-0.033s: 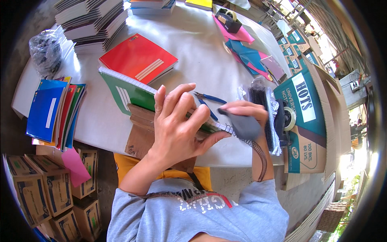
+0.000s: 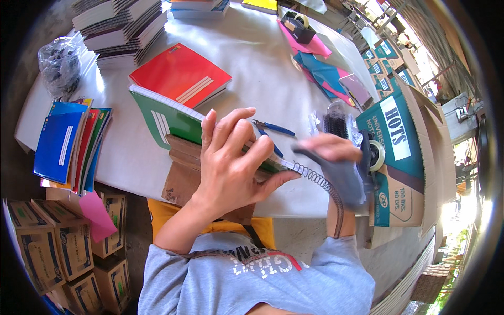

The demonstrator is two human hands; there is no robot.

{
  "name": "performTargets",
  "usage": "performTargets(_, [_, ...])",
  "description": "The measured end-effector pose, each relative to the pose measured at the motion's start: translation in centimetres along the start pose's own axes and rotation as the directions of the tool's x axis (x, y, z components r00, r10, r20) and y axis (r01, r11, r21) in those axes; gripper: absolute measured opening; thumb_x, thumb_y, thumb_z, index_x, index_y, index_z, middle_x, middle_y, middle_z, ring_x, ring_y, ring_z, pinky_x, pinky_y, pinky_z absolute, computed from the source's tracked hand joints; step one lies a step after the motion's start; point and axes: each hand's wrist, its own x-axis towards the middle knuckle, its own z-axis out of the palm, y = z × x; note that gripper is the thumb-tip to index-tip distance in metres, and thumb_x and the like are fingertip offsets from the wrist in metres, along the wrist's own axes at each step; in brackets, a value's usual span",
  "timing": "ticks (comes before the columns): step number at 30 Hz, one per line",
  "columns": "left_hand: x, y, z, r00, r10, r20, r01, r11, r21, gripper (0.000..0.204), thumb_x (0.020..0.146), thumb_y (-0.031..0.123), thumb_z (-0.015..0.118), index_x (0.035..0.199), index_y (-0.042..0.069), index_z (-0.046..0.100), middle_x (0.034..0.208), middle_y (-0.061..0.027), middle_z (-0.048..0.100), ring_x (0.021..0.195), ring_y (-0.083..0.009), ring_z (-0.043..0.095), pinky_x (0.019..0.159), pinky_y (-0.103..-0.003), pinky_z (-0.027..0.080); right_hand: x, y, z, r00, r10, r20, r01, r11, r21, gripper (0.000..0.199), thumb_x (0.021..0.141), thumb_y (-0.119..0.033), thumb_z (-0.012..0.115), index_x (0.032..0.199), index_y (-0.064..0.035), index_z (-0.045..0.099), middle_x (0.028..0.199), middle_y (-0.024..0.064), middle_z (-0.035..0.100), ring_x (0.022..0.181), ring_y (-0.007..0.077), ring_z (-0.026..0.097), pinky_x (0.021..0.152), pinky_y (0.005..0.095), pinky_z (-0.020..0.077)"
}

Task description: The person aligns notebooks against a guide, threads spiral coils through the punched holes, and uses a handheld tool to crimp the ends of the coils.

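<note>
Loosely looped coil (image 2: pixel 333 190), flat green notebook (image 2: pixel 184 128).

The green notebook (image 2: pixel 170 119) bears white bars on its cover and shows white pages along its edge. The wire coil (image 2: pixel 312 176) runs dark grey to brownish, and the blurred tool (image 2: pixel 341 176) is dark grey. The pliers (image 2: pixel 278 128) have blue handles. The red notebook (image 2: pixel 181 76) and the blue notebook (image 2: pixel 55 142) both wear white bars too. The desk (image 2: pixel 252 63) is a glossy pale grey-white. The large carton (image 2: pixel 415 181) mixes teal, dark brown and tan, with a white label lettered in black. The grey-blue shirt (image 2: pixel 252 289) has black, white and red print. The loose sheet (image 2: pixel 98 216) is bright pink.
</note>
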Motion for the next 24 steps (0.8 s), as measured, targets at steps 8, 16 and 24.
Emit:
performTargets(8, [-0.1, -0.4, 0.2, 1.000, 0.014, -0.019, -0.013, 1.000, 0.014, 0.049, 0.057, 0.047, 0.076, 0.079, 0.009, 0.055, 0.087, -0.0082, 0.051, 0.105, -0.0268, 0.050, 0.096, -0.049, 0.025, 1.8, 0.4, -2.9, 0.898, -0.081, 0.434, 0.213, 0.940, -0.266, 0.024, 0.083, -0.001, 0.059, 0.106, -0.0045, 0.058, 0.096, 0.0213, 0.062, 0.081, 0.0298, 0.064, 0.072, 0.0393, 0.0526])
performTargets(16, [-0.7, -1.1, 1.0, 0.991, -0.051, -0.120, 0.036, 0.992, -0.122, 0.090, 0.045, 0.042, 0.086, 0.116, 0.006, 0.043, 0.106, -0.0101, 0.055, 0.102, -0.0260, 0.054, 0.104, -0.048, 0.020, 3.5, -0.1, -0.8, 0.906, 0.054, 0.420, 0.104, 0.933, -0.346, 0.023, 0.073, 0.009, 0.056, 0.093, 0.0013, 0.066, 0.090, 0.0181, 0.066, 0.080, 0.0255, 0.065, 0.072, 0.0311, 0.0514])
performTargets(24, [-0.8, -0.8, 1.1, 0.980, -0.051, -0.194, 0.006, 0.974, -0.226, 0.089, 0.052, 0.039, 0.082, 0.123, 0.006, 0.040, 0.105, -0.0095, 0.056, 0.104, -0.0263, 0.051, 0.102, -0.048, 0.024, 3.5, -0.2, 0.6, 0.927, 0.043, 0.373, 0.111, 0.918, -0.380, 0.027, 0.074, 0.010, 0.055, 0.093, -0.0062, 0.067, 0.089, 0.0159, 0.067, 0.078, 0.0231, 0.066, 0.068, 0.0297, 0.0524])
